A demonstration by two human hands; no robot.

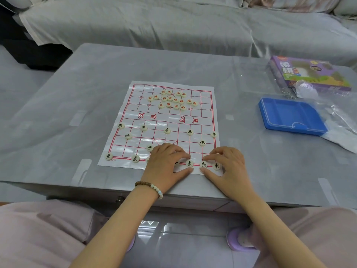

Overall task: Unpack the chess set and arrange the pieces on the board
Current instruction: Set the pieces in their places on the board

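Thin plastic is worrying me: left hand (167,164) and right hand (227,165) are curling forefinger and thumb around the elephant piece (189,163) and horse piece (204,164) on the board sheet's (133,88) near row, actual pinch unclear, so any drag is risking shifting the sheet and the neighbouring chariot piece (216,166).

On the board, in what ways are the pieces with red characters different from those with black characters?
The red pieces lie bunched in a cluster on the far half of the board; the black pieces sit spaced out on line crossings on its near half. No hand is near the red pieces; the left hand and right hand are at the black pieces' nearest row. Both are round cream discs lying flat.
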